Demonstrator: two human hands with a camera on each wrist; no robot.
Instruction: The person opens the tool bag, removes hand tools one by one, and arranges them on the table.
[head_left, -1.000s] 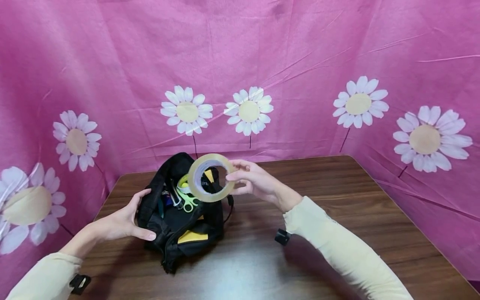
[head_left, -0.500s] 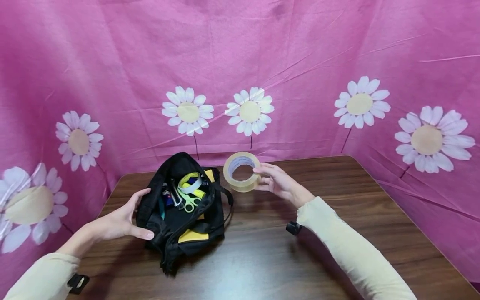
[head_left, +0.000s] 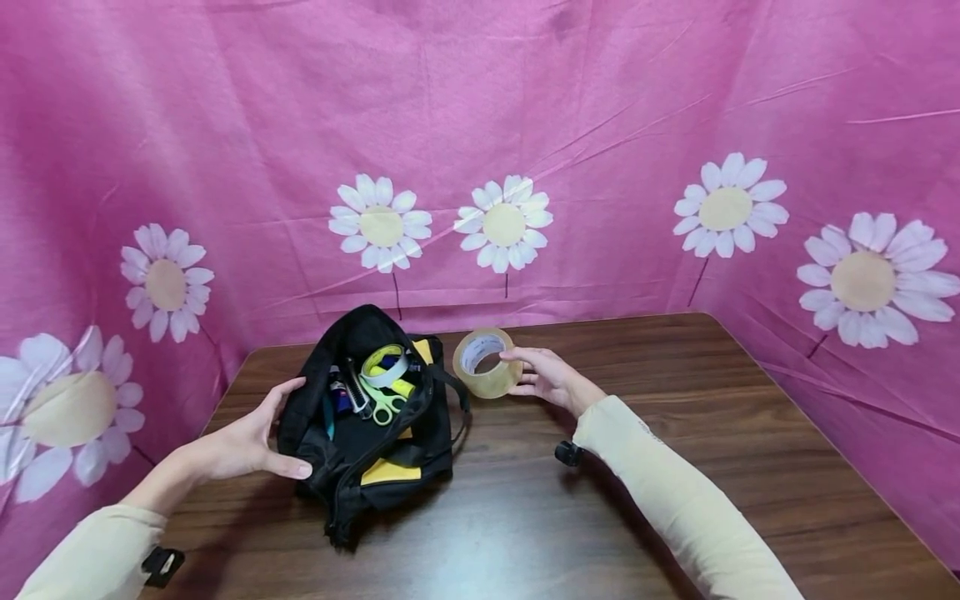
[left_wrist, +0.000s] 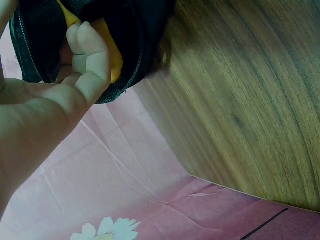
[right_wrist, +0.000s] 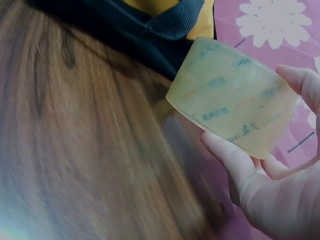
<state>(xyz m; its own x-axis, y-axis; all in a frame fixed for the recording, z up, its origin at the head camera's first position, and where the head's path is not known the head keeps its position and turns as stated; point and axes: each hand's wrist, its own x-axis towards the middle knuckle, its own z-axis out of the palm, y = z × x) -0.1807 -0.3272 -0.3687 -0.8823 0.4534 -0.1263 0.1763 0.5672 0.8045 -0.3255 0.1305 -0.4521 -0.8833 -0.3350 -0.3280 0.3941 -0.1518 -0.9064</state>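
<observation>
A black fabric bag (head_left: pixel 352 483) with yellow patches lies unzipped on the table, its mouth facing up. My left hand (head_left: pixel 247 437) holds its left side, thumb in front and the other fingers around the back; in the left wrist view those curled fingers (left_wrist: pixel 90 57) press into the fabric. My right hand (head_left: pixel 551 379) pinches a roll of clear packing tape (head_left: pixel 491 383) by its right edge, right of the bag and low over the table. Printed lettering shows on the tape's outer face (right_wrist: pixel 225 100). Inside the bag are green-handled scissors (head_left: pixel 384 407) and a smaller tape roll (head_left: pixel 392 377).
Beside the scissors in the bag sit a utility knife (head_left: pixel 357 392), a yellow stick-like item (head_left: pixel 403 388) and a dark blue item (head_left: pixel 340 396). A strap (head_left: pixel 459 396) loops from the bag's right side. Pink flowered cloth (head_left: pixel 600 100) hangs behind the wooden table (head_left: pixel 675 400).
My right hand has carried the packing tape from over the bag rightward, then lower toward the table, uncovering the bag's contents. My left hand has kept its hold on the bag.
</observation>
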